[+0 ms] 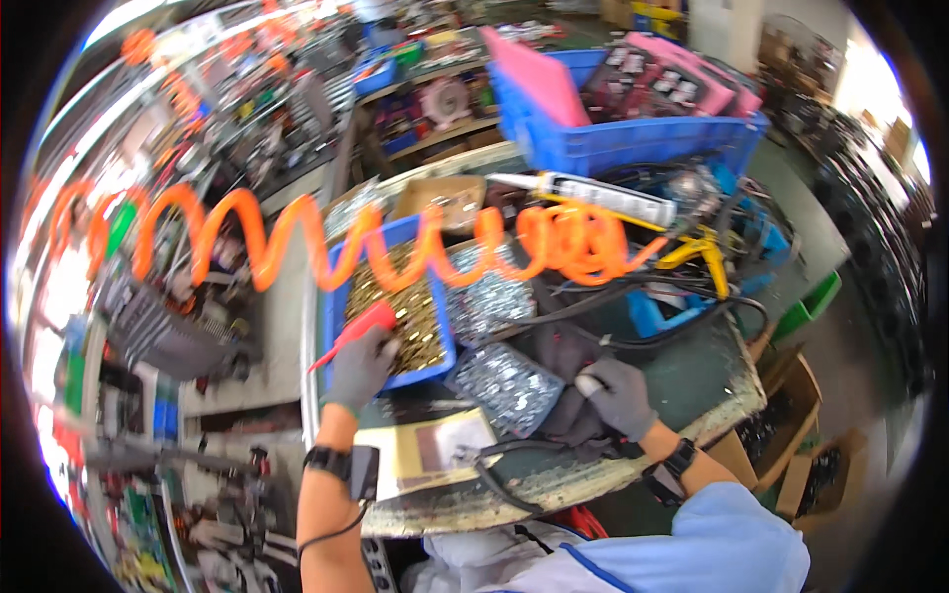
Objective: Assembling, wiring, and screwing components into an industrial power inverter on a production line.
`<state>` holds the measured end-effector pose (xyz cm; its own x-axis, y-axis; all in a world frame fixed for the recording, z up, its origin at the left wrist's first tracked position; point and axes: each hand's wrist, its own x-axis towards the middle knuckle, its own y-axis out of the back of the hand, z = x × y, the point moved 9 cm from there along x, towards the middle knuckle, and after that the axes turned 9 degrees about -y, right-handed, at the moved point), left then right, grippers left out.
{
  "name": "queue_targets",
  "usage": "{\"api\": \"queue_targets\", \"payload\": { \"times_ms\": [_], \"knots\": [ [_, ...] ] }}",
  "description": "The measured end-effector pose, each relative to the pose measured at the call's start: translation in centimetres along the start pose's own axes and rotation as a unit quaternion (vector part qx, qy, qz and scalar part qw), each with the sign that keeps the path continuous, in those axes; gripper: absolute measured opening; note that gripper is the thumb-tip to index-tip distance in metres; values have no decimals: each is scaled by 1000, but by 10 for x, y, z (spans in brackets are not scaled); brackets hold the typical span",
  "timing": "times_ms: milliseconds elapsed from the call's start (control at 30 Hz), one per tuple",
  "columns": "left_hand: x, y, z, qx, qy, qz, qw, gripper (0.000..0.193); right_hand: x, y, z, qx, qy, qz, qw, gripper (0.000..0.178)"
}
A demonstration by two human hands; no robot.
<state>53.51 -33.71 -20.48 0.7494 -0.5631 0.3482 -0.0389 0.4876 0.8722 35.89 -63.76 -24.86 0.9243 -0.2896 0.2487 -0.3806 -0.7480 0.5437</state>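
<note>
My left hand, in a grey glove, is closed round a red tool with a thin tapering end, over the near left part of a blue tray. Brass-coloured small metal parts fill that tray. My right hand, also gloved, has its fingers curled together beside a crumpled dark cloth; anything in them is too small or hidden. Between my hands lies a shallow container of silvery small parts. Another heap of silvery parts lies beyond it.
An orange coiled hose crosses above the bench. At the back stands a blue crate with pink sheets. A sealant tube, a yellow-handled tool and black cables lie right. Papers lie near me; cardboard boxes stand lower right.
</note>
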Motion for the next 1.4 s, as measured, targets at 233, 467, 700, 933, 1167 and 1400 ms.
{"api": "queue_targets", "payload": {
  "times_ms": [233,467,700,933,1167,1400],
  "knots": [
    [-2,19,12,52,13,2,999,24,5,-8,-7,48,-9,-10,999,12],
    [-8,21,25,111,-59,83,989,17,-1,-9,-3,26,0,-28,999,16],
    [-13,41,43,141,-97,149,974,13,-1,-11,6,32,-7,-25,999,18],
    [-21,52,30,88,-67,244,963,12,0,-9,2,28,-3,-29,999,19],
    [-131,116,-96,61,304,476,823,18,-1,-6,5,28,-18,-14,999,23],
    [-214,17,-194,57,529,-34,846,75,0,-13,13,31,-35,-12,999,20]
  ]
}}
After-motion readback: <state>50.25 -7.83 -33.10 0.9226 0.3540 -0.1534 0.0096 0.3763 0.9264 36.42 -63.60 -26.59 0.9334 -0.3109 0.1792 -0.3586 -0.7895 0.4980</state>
